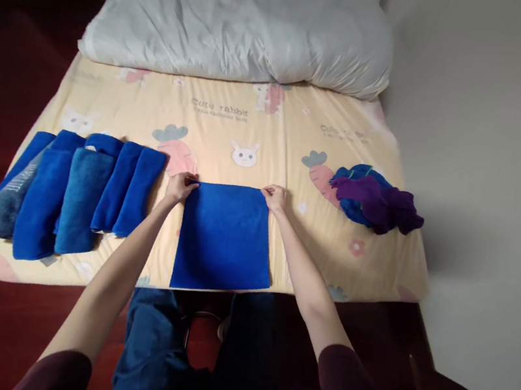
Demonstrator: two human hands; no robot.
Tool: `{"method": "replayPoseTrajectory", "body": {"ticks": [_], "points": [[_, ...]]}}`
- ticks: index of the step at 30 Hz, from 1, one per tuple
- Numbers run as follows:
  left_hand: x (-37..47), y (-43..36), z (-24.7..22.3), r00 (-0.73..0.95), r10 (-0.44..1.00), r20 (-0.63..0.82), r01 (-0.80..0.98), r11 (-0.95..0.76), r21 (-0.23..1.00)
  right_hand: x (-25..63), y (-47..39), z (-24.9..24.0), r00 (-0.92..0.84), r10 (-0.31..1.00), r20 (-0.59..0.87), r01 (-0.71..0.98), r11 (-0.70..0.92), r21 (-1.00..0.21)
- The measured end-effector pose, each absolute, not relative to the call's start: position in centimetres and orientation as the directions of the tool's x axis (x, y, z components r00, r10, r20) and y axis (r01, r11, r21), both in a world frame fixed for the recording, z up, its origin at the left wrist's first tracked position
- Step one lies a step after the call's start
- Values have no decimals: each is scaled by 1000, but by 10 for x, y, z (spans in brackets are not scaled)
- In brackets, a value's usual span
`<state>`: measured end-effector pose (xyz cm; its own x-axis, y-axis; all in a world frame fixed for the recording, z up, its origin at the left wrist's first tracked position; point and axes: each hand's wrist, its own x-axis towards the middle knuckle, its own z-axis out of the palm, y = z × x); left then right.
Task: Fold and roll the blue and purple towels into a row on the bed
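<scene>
Pale yellow bedding printed with carrots and rabbits covers the bed (pixel 259 142), with a shiny grey quilt (pixel 248 22) bunched across its far end and a bare wall (pixel 503 161) to the right. At the fingers, the left hand (pixel 180 187) pinches the far left corner of a blue cloth (pixel 226 239) between thumb and forefinger; the right hand (pixel 274 198) nips the far right corner in much the same way, its other fingers curled.

Between the forearms, the cloth lies flat at the near edge of the bed, its far edge drawn fairly straight from hand to hand. It looks light, soft and floppy — more likely to crease or sag than to break — and its matt face should give fingertips a fair grip. Corners seem the best places to hold it, one per hand, so the edge stays even. It is plain, deep blue and nearly square, darker toward the near left, with no rip or mark that shows.

Farther out, left of the left hand, folded blue cloths (pixel 84 200) lie close together, some overlapping; a greyer one (pixel 9 201) at the far left of the row bears pale lettering. Well to the right sits a crumpled purple and blue heap (pixel 373 200).
</scene>
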<state>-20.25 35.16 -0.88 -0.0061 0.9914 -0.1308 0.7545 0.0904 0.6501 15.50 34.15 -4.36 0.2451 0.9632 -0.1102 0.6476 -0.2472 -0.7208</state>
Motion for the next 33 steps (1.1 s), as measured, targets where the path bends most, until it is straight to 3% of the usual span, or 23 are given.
{"method": "replayPoseTrajectory", "body": {"ticks": [6, 9, 15, 22, 25, 28, 33], "points": [[-208, 368, -5, 132, 963, -235, 862, 6, 507, 154, 349, -27, 188, 937, -294, 789, -322, -523], [-210, 369, 0, 107, 962, -253, 842, 48, 537, 153, 351, -26, 169, 940, -297, 754, -317, -575], [-206, 371, -8, -108, 986, -125, 693, 165, 702, 156, 360, -47, 214, 971, -104, 673, -224, -705], [-201, 375, -51, -147, 988, 52, 550, 38, 834, 168, 387, -90, 229, 973, -33, 569, -161, -807], [-201, 376, -52, -132, 990, 40, 576, 44, 816, 167, 391, -88, 201, 978, 55, 669, -96, -737], [-187, 360, -35, -101, 991, 89, 673, 3, 739, 143, 377, -61, 114, 981, 159, 804, 3, -594], [-151, 306, -20, 250, 960, 127, 764, -276, 583, 82, 319, -28, -276, 956, 104, 843, 292, -452]]}}
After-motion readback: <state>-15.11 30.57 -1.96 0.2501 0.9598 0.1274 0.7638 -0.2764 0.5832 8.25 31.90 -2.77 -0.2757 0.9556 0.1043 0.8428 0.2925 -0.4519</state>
